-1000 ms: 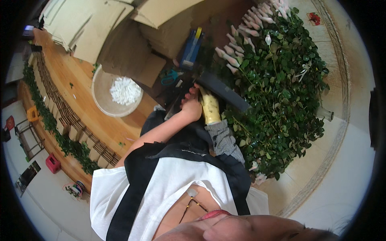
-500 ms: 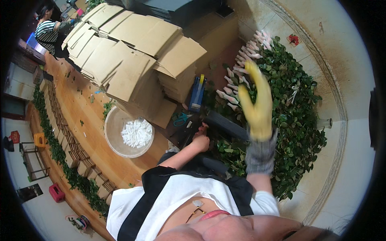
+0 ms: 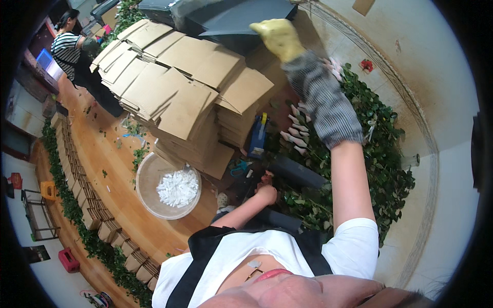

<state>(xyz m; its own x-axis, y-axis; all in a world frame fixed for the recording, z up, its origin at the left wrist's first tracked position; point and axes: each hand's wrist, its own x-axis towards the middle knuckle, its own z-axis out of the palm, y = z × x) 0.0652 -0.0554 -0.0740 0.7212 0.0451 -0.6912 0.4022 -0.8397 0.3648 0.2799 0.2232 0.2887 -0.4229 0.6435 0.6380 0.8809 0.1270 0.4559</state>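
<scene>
My right hand (image 3: 281, 41), in a yellow glove with a grey striped cuff, is stretched far out to the stack of black sheets (image 3: 236, 18). Its fingers are bent together at the near edge of a sheet and look closed on it. My bare left hand (image 3: 266, 194) stays low in front of my body, fingers curled beside a dark padded block (image 3: 295, 172). What it holds, if anything, is hidden. Under my right forearm lies a big pile of leafy rose stems (image 3: 377, 133), with pale pink wrapped flower heads (image 3: 295, 131) at its left edge.
Flat cardboard pieces (image 3: 179, 97) are piled high left of centre. Nearby stand a clear tub of white tubes (image 3: 177, 189), a blue tool (image 3: 258, 136) and teal-handled scissors (image 3: 240, 168). Rows of leafy bundles (image 3: 97, 210) line the left floor. A person in stripes (image 3: 69, 51) stands far left.
My right hand has swung up and left, from open above the rose stems to the black sheets. My left hand remains near the dark block. The whole view has shifted slightly.
</scene>
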